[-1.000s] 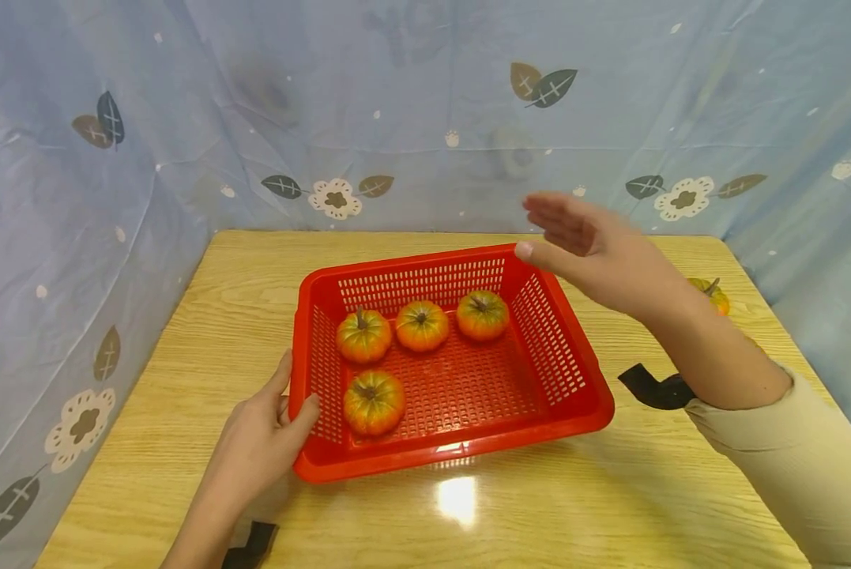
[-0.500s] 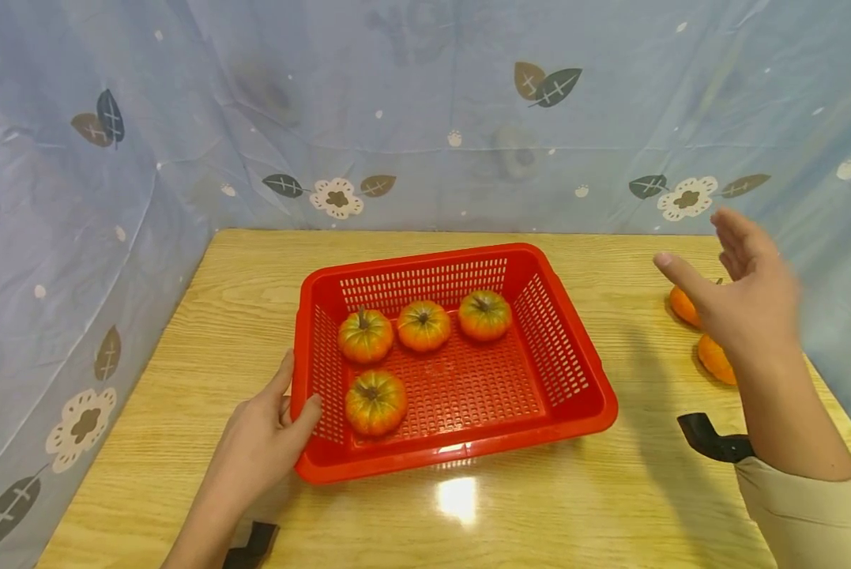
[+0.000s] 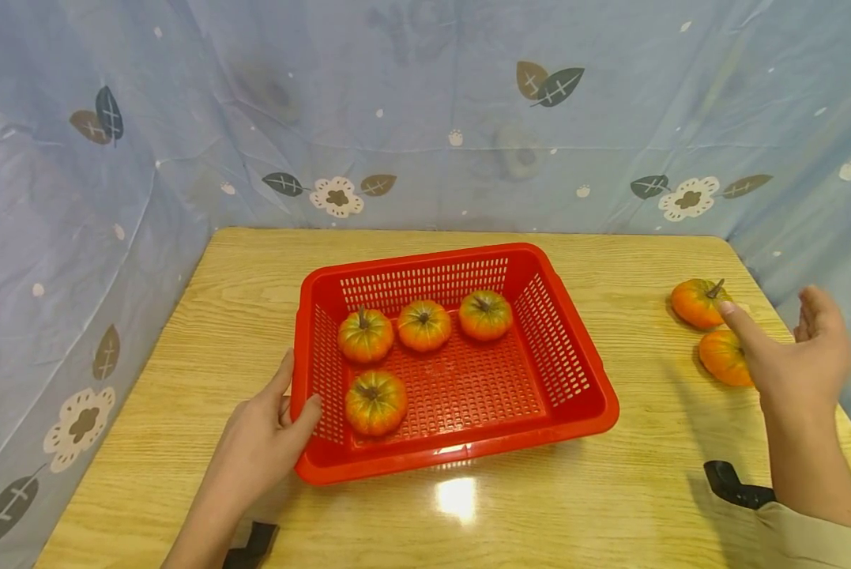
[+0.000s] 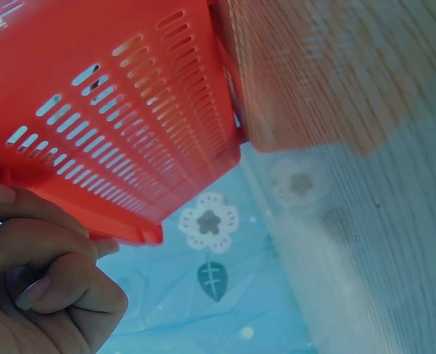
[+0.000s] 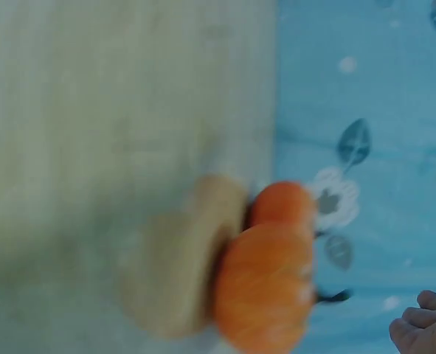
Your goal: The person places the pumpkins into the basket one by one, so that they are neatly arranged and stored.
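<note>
A red plastic basket (image 3: 461,452) with slotted walls sits slightly askew on the table. My left hand (image 3: 254,435) grips its left rim, thumb over the top and fingers outside beneath it. Inside are several small orange-green pumpkins, among them one at the front left (image 3: 375,403) and one at the back right (image 3: 485,314). My right hand (image 3: 805,363) hovers at the far right with thumb and fingers spread, holding nothing. Beside it lie two more pumpkins, a farther one (image 3: 697,303) and a nearer one (image 3: 725,357), the latter partly hidden by the hand.
The pale wooden table (image 3: 254,300) has a glossy top. A blue curtain (image 3: 425,118) printed with leaves and flowers hangs along its back and sides. Black straps show near both wrists.
My right hand has swung away from above the basket's right end, outward and down toward the two pumpkins on the right, uncovering the farther one. The left hand and basket look nearly still.
</note>
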Demonstrator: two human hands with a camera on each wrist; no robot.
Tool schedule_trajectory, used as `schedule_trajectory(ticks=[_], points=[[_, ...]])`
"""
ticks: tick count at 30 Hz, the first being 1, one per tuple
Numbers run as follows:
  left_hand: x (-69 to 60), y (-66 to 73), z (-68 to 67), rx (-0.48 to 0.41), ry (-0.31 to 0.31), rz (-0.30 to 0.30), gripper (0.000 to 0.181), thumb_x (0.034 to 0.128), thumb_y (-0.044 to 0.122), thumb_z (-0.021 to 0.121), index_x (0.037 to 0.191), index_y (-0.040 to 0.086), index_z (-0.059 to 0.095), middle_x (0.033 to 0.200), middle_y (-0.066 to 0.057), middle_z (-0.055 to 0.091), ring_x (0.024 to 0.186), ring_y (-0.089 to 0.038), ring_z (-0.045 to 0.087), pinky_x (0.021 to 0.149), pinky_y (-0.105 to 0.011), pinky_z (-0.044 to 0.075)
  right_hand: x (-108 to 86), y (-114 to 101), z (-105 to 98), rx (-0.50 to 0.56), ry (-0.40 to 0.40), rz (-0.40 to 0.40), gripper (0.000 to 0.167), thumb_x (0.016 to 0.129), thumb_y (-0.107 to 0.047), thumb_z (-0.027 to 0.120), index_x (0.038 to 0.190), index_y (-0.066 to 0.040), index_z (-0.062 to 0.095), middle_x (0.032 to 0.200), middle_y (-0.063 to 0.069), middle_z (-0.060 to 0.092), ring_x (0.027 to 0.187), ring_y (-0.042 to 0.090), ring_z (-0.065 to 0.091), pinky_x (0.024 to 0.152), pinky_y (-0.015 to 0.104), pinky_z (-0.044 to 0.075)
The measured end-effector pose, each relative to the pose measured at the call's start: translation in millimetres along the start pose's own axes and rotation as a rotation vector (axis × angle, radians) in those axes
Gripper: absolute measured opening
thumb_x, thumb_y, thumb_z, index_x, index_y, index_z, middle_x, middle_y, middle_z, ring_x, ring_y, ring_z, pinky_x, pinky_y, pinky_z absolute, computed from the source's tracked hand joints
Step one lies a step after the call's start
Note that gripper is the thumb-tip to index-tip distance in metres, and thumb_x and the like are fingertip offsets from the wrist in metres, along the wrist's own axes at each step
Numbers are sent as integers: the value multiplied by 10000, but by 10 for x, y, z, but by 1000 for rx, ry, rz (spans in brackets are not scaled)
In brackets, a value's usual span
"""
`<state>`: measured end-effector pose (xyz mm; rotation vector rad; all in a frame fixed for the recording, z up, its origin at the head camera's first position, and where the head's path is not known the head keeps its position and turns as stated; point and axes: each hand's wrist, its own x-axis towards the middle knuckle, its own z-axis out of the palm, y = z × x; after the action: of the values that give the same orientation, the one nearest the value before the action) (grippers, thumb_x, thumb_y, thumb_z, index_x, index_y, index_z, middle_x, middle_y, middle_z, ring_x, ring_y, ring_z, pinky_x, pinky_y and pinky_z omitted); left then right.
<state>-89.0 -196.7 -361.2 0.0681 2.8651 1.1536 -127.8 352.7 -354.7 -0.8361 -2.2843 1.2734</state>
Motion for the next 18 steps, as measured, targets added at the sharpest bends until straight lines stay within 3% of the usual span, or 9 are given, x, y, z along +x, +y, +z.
schedule_trajectory(ticks=[7, 13, 18], points=[[5, 3, -1, 5, 0, 5, 747, 1012, 292, 611, 1608, 36, 240, 567, 29, 502, 418, -92, 399, 374, -286, 354, 102, 278, -13, -81, 14, 118, 956, 922, -445, 696, 1645, -228, 109, 1676, -77, 100, 1527, 113, 65, 1207, 346, 166], [-1, 2, 4, 6, -2, -6, 747, 1010, 288, 615, 1605, 33, 242, 569, 23, 503, 421, -97, 405, 378, -286, 358, 212, 437, -29, -157, -93, 185, 1053, 907, -549, 662, 1642, -126, 38, 1686, 100, 21, 1535, 291, 33, 1197, 495, 183], [0, 3, 4, 12, 4, -1, 743, 1009, 284, 615, 1603, 28, 250, 564, 26, 497, 418, -92, 394, 375, -285, 354, 246, 511, -42, -188, -196, 215, 1118, 897, -584, 658, 1632, -74, -14, 1677, 161, -17, 1513, 411, 46, 1133, 610, 247]])
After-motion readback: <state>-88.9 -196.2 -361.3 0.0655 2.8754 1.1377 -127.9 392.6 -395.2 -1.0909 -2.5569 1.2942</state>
